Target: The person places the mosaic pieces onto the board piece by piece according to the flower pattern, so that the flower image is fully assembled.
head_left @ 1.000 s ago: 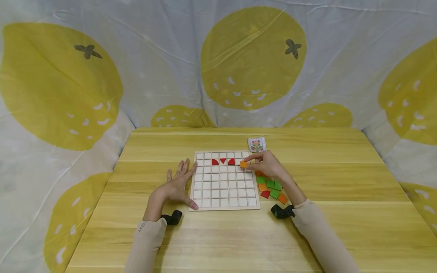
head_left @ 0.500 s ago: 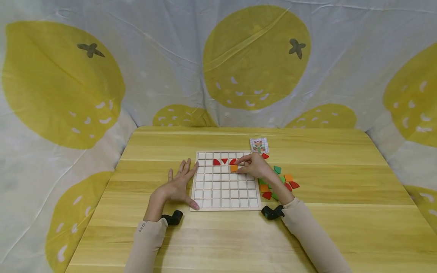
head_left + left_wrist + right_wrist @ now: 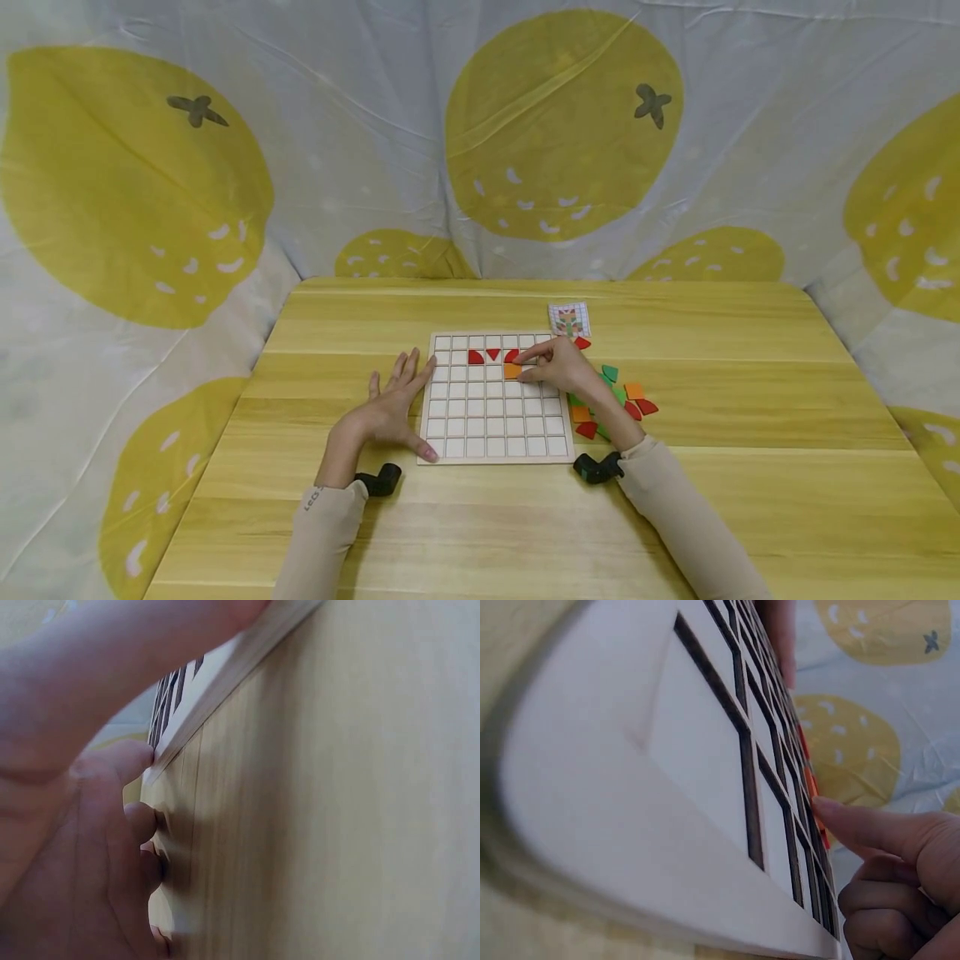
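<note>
A pale wooden grid board (image 3: 496, 427) lies on the table. My left hand (image 3: 388, 410) is spread along its left side, thumb on the near corner and index finger at the left edge. My right hand (image 3: 558, 364) pinches an orange square tile (image 3: 512, 372) between thumb and index finger. That tile sits over a cell just below the right one of two red quarter-circle tiles (image 3: 476, 357), with a red triangle tile (image 3: 492, 354) between them. In the right wrist view, the thumb meets the orange tile (image 3: 811, 782) at board level, the other fingers curled.
Loose green, orange and red tiles (image 3: 634, 391) lie right of the board, partly under the right forearm. A small pattern card (image 3: 569, 319) lies beyond the board's far right corner, with a red tile (image 3: 582, 342) close by. A lemon-print cloth (image 3: 555, 125) hangs behind the table.
My right hand has carried the orange tile left and down onto the cell below the right red quarter circle, then shifted it slightly left. The left hand has stayed in place.
</note>
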`<state>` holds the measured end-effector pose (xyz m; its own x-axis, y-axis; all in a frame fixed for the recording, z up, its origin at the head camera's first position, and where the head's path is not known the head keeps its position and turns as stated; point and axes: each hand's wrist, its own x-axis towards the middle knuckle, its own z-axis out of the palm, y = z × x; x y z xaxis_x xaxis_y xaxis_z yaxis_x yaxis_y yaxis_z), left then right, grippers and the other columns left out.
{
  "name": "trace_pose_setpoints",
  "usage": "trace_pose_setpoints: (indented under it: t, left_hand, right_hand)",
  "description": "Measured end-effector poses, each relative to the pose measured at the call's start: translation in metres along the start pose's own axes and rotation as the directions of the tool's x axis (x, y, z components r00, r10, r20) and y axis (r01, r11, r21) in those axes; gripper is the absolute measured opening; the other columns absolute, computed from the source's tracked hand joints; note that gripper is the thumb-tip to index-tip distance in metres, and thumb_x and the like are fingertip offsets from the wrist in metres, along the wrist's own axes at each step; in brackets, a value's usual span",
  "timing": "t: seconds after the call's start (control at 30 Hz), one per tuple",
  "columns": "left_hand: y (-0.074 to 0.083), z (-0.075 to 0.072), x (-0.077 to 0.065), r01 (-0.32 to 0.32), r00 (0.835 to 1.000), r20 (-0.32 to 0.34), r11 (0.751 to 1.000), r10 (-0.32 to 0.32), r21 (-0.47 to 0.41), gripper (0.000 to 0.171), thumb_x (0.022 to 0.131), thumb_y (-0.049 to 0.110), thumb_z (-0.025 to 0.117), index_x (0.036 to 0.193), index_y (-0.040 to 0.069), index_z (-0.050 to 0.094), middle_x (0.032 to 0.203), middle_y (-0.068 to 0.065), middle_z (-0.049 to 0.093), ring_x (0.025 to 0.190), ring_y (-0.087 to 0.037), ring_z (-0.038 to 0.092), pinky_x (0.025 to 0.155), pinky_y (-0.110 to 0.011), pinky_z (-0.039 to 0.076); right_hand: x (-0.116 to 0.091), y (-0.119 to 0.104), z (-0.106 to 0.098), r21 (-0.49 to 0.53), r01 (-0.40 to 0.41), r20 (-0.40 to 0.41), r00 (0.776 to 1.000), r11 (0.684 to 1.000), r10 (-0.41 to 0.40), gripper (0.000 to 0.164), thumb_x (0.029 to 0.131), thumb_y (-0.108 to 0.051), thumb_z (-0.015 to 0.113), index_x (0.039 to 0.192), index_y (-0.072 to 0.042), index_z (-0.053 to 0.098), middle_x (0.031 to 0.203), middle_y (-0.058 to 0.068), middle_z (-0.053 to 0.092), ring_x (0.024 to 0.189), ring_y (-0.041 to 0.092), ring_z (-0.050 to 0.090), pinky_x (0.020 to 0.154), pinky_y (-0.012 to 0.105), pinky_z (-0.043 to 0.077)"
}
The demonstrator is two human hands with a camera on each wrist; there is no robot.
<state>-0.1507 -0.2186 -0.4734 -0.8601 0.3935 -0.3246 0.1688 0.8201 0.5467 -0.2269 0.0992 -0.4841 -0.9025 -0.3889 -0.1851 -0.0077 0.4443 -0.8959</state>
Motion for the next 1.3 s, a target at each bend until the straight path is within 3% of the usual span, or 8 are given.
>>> trace_pose_setpoints:
  t: [0.4,0.6,0.87,1.3]
  left_hand:
    - [0.0,0.0,0.0,-0.003,1.0,-0.001,1.0,0.003,-0.002,0.15,0.06,0.046,0.099,0.168,0.012,0.001,0.172,-0.022,-0.019,0.159,-0.043,-0.02,0.117,-0.077,-0.016]
    - [0.002,0.001,-0.001,-0.003,1.0,0.004,1.0,0.003,-0.012,0.15,0.06,0.046,0.099,0.168,0.012,0.001,0.172,-0.021,-0.02,0.159,-0.042,-0.021,0.117,-0.077,-0.017]
    - [0.0,-0.001,-0.003,0.001,1.0,0.003,1.0,-0.001,-0.012,0.15,0.06,0.046,0.099,0.168,0.012,0.0,0.172,-0.021,-0.02,0.159,-0.043,-0.021,0.118,-0.076,-0.017]
    - [0.0,-0.001,-0.003,-0.005,1.0,0.005,1.0,0.005,-0.016,0.15,0.06,0.046,0.099,0.167,0.012,0.0,0.172,-0.022,-0.02,0.159,-0.043,-0.021,0.117,-0.076,-0.017]
  right_hand:
    - [-0.002,-0.002,0.002,0.002,-0.004,-0.024,1.0,1.0,0.004,0.02,0.086,-0.01,0.084,0.106,-0.005,0.082,0.051,-0.005,0.033,0.051,0.012,0.026,0.054,0.025,0.029]
    - [-0.015,-0.005,-0.023,-0.011,0.024,-0.054,0.998,1.0,-0.024,0.025,0.091,-0.016,0.08,0.114,-0.006,0.08,0.057,-0.004,0.032,0.051,0.013,0.025,0.05,0.024,0.027]
    - [-0.034,0.006,-0.063,0.023,-0.04,-0.087,0.995,0.999,0.042,0.03,0.095,-0.018,0.076,0.121,-0.004,0.076,0.059,-0.007,0.028,0.048,0.01,0.022,0.047,0.023,0.026]
    - [-0.049,0.029,-0.077,-0.029,-0.07,-0.027,0.997,0.997,0.069,0.033,0.09,-0.017,0.081,0.118,-0.001,0.077,0.056,-0.006,0.029,0.052,0.011,0.024,0.051,0.026,0.025]
